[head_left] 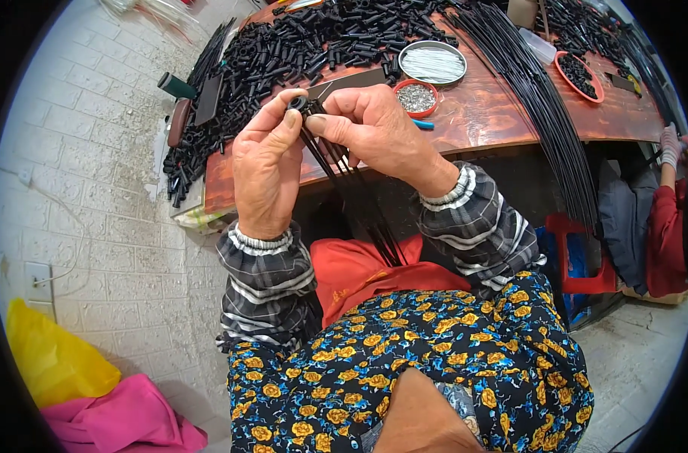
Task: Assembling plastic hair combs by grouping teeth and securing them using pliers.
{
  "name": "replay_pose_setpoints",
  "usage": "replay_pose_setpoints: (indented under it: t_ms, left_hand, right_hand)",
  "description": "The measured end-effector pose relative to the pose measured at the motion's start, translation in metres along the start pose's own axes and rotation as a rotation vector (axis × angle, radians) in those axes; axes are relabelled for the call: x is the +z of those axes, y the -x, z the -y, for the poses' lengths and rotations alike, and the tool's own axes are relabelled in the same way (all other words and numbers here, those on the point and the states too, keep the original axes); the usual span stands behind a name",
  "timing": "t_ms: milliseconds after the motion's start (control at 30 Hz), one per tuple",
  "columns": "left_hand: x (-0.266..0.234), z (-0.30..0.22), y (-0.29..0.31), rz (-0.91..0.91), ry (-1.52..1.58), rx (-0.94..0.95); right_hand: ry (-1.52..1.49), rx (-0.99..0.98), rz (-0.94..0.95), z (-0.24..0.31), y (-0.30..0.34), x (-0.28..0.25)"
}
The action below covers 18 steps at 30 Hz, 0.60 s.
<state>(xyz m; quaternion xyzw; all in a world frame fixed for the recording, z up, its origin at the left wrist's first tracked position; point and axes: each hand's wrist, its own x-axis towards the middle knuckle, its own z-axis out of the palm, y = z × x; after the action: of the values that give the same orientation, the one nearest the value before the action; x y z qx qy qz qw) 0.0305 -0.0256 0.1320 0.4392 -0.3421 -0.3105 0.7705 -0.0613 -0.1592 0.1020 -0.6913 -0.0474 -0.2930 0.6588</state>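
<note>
Over the table's front edge, my left hand (264, 170) pinches a black tubular fitting (299, 103) with a round open end between thumb and fingers. My right hand (389, 140) meets it there, thumb and fingertips closed around the upper ends of several thin black rods (366, 215) that look like umbrella ribs. The rods hang down from the fitting toward the red cloth (344, 275) on my lap. My fingers partly hide where rods and fitting meet, so I cannot tell how they are joined.
Black tubular fittings (283, 49) are heaped across the wooden table (480, 124). To the right are a round tray of white sticks (433, 63), a red bowl of small metal parts (416, 98) and long black rods (540, 98). A co-worker's gloved hand (670, 147) is far right.
</note>
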Motion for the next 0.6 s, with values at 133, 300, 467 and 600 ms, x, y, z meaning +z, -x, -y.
replay_pose_setpoints:
  t_ms: [133, 300, 467, 600]
  left_hand:
    - [-0.005, -0.002, 0.001, 0.074, 0.006, -0.024]
    - [-0.011, -0.001, 0.001, 0.175, 0.037, -0.051]
    - [-0.013, -0.002, 0.003, 0.331, 0.012, 0.009]
    - [-0.011, -0.003, 0.005, 0.33, -0.02, 0.033]
  right_hand:
    - [-0.151, 0.089, 0.029, 0.004, 0.0, -0.002]
    - [-0.167, 0.162, 0.119, 0.011, 0.003, -0.015]
    - [-0.138, 0.166, 0.194, 0.016, 0.002, -0.017]
    - [-0.077, 0.227, 0.213, 0.027, 0.004, -0.018]
